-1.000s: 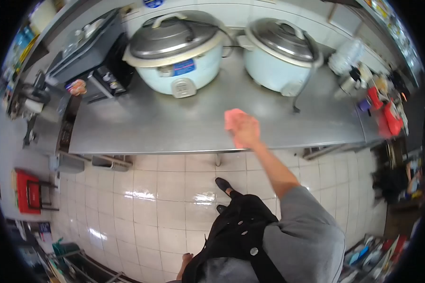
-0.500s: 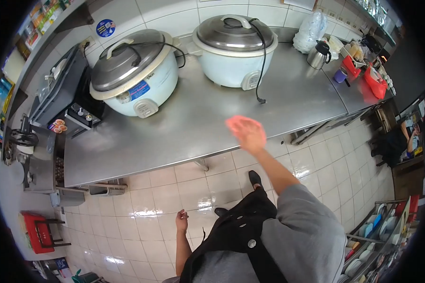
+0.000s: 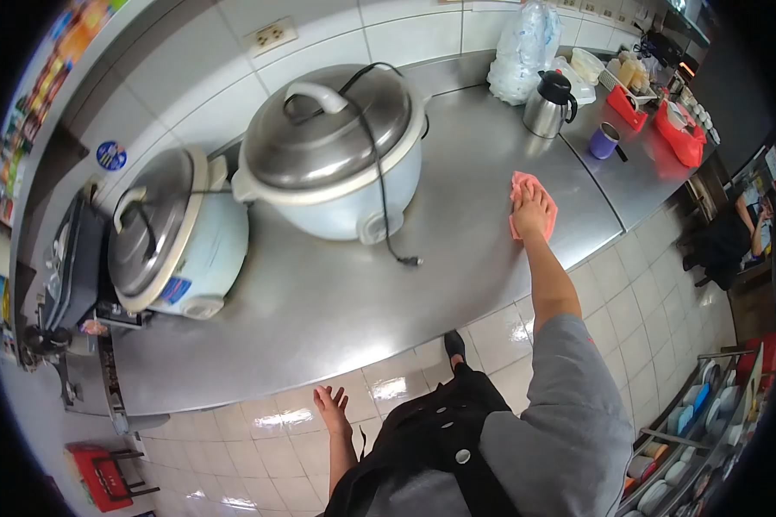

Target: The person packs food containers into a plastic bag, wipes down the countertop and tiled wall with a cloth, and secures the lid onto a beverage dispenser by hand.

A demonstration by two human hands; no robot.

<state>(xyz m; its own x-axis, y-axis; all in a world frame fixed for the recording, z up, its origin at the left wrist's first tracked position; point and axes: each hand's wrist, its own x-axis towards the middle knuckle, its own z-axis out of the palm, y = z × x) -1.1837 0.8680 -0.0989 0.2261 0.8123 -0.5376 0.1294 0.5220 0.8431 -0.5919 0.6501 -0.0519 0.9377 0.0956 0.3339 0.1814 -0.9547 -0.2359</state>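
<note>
My right hand [image 3: 533, 211] lies over a pink cloth [image 3: 522, 183], pressing it against the steel table [image 3: 457, 284] right of the rice cookers. Edges of the cloth show around the fingers. Below the table's front edge, my left hand [image 3: 331, 407] hangs in the air with its fingers apart and nothing in it. A large rice cooker [image 3: 336, 202] with a metal lid stands on the table, its cord hanging down the front with the plug on the steel. Another rice cooker [image 3: 211, 246] is to its left.
Behind the cloth stand a steel thermal jug [image 3: 543, 116], a purple cup [image 3: 603, 141] and a clear plastic bag [image 3: 522, 60]. Red bags [image 3: 681, 138] lie farther right. A dish rack [image 3: 681, 439] is at lower right, a red stool [image 3: 103, 474] at lower left. Another person [image 3: 724, 246] is at far right.
My right hand has moved to the right along the table with the pink cloth. The view has shifted and turned. The fingers of my left hand are more spread.
</note>
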